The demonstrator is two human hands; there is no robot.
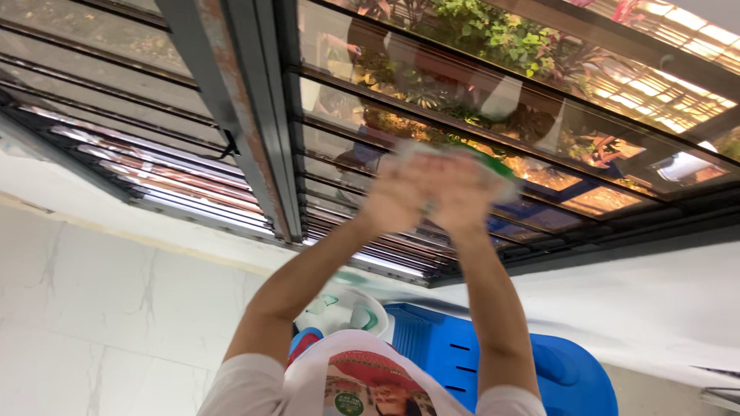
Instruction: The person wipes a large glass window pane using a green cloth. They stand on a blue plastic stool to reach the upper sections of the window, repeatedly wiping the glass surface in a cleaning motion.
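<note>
Both my arms reach up toward a window with glass louvre slats (pixel 539 115). My left hand (pixel 395 194) and my right hand (pixel 462 192) are pressed close together in front of the glass, blurred by motion. Between and above them shows a pale cloth or sponge with a green edge (pixel 493 166). Which hand grips it, I cannot tell; both seem closed around it. Green plants (pixel 493 38) show through the glass behind.
A dark metal window post (pixel 254 115) with rust stands left of my hands. Horizontal bars cross the glass. Below lie a white tiled wall (pixel 92 308), a blue plastic chair (pixel 493 354) and a white bag with a printed picture (pixel 362 381).
</note>
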